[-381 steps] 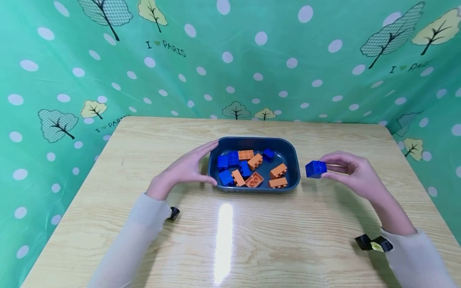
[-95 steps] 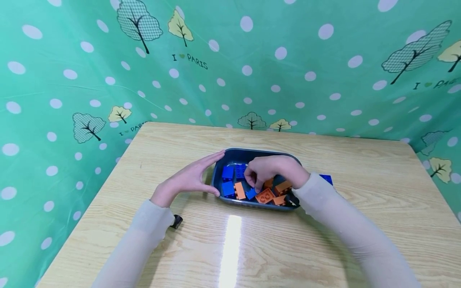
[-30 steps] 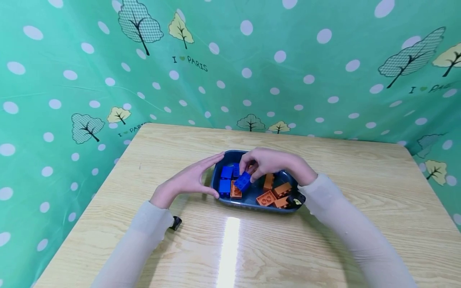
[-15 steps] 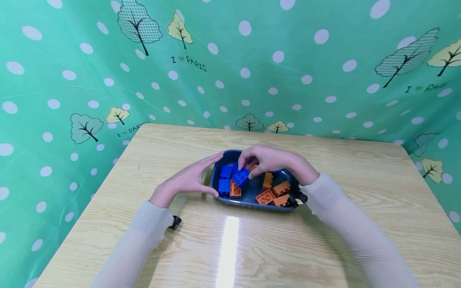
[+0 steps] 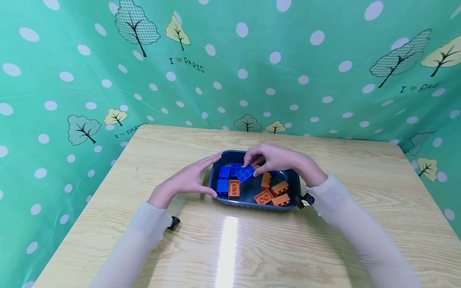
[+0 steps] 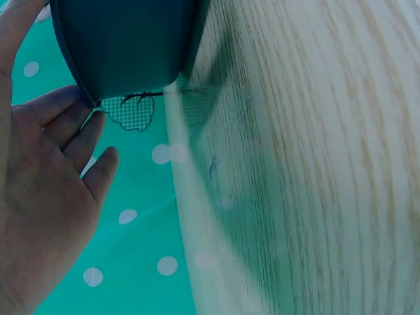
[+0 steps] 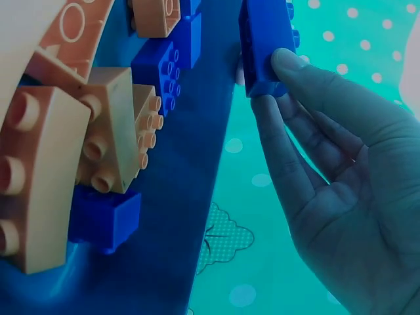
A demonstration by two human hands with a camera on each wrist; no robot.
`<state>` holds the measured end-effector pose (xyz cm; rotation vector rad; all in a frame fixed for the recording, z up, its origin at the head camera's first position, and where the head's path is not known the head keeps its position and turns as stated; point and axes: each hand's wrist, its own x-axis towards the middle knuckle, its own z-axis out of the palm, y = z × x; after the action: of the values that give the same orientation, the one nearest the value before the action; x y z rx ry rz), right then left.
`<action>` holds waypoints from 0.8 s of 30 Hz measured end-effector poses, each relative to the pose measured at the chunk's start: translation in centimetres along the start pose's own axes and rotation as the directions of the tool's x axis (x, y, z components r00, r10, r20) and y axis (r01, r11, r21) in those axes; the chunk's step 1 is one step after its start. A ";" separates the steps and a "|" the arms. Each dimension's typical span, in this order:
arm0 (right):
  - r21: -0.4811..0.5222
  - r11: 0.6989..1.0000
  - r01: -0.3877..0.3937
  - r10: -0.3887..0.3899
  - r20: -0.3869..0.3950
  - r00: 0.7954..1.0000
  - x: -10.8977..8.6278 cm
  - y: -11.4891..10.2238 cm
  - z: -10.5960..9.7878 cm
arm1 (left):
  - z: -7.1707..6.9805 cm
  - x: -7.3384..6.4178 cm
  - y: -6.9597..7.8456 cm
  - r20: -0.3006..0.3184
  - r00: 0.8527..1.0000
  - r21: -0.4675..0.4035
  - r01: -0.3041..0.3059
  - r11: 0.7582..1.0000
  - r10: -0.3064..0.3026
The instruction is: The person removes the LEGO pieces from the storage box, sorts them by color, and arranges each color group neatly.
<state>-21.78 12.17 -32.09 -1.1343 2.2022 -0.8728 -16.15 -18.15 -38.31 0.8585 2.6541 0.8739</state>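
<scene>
My right hand (image 5: pixel 276 157) pinches a blue toy brick (image 5: pixel 245 173) between thumb and fingers, above the left half of a dark blue bin (image 5: pixel 252 205). In the right wrist view this blue brick (image 7: pixel 266 46) sits between the thumb and fingertips. My left hand (image 5: pixel 184 182) spans the bin's left end, fingers spread, fingertips near the far corner and thumb near the front one. Below the held brick, an orange brick (image 5: pixel 233 189) lies with its hollow side up. Blue bricks (image 5: pixel 223 186) stand to its left, and several orange bricks (image 5: pixel 279 188) fill the right side.
The bin stands on a light wooden table (image 5: pixel 187 248), with a green dotted cloth (image 5: pixel 201 68) hanging behind. My right sleeve (image 5: pixel 360 228) crosses the table's right part and hides what lies beneath it.
Since about three seconds ago, my right hand has lifted a blue brick inside the bin, and the left orange brick has turned over. Lately the held brick has shifted slightly right. My left hand stays.
</scene>
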 end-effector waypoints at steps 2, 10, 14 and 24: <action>-0.001 1.000 0.003 -0.003 -0.007 1.000 -0.2 0.2 -0.1 | 0.0 0.0 0.0 0.001 1.000 0.000 -0.006 1.000 0.006; 0.007 1.000 0.011 -0.011 -0.035 0.999 -1.1 0.5 -0.3 | 0.1 0.0 0.1 -0.003 1.000 0.010 -0.018 1.000 0.018; 0.013 1.000 -0.002 0.003 -0.054 0.999 -1.5 0.6 -0.3 | 0.1 -0.1 0.0 -0.006 1.000 0.001 -0.017 1.000 0.017; 0.061 0.997 -0.035 0.041 -0.092 0.995 -2.9 1.0 -0.7 | 0.2 -0.1 0.0 -0.009 1.000 -0.021 -0.017 1.000 0.017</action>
<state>-21.23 15.30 -31.96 -1.0395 2.2492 -0.9868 -16.01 -18.13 -38.44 0.8749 2.6438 0.9103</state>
